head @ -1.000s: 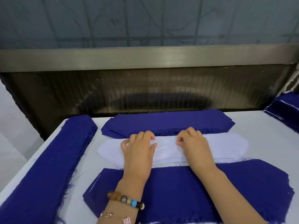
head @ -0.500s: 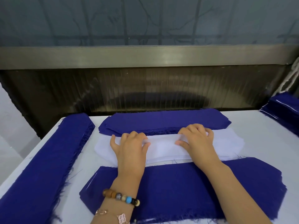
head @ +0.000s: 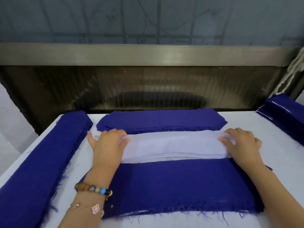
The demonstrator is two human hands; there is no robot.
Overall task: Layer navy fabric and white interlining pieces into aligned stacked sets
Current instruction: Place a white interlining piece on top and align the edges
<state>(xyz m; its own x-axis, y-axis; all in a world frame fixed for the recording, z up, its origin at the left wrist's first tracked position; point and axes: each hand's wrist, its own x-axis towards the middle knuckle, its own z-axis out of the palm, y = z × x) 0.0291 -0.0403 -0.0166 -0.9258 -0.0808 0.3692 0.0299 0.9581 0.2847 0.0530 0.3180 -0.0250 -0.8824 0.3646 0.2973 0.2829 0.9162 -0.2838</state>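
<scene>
A stack of white interlining pieces [head: 174, 146] lies across the middle of the table. My left hand [head: 107, 145] pinches the top sheet at its left end, and my right hand [head: 241, 143] pinches the same sheet at its right end; the sheet is lifted slightly between them. In front of the stack lies a wide navy fabric piece [head: 177, 186] with frayed edges, under both forearms. Behind the white stack sits a pile of navy fabric pieces [head: 162, 120].
A long navy fabric pile [head: 37, 167] runs along the table's left edge. Another navy stack [head: 286, 116] sits at the far right. Behind the white table [head: 279, 155] stands a dark ribbed panel under a metal rail [head: 148, 55].
Both hands have slid apart from the middle of the white stack to its two ends and taken hold of the top sheet.
</scene>
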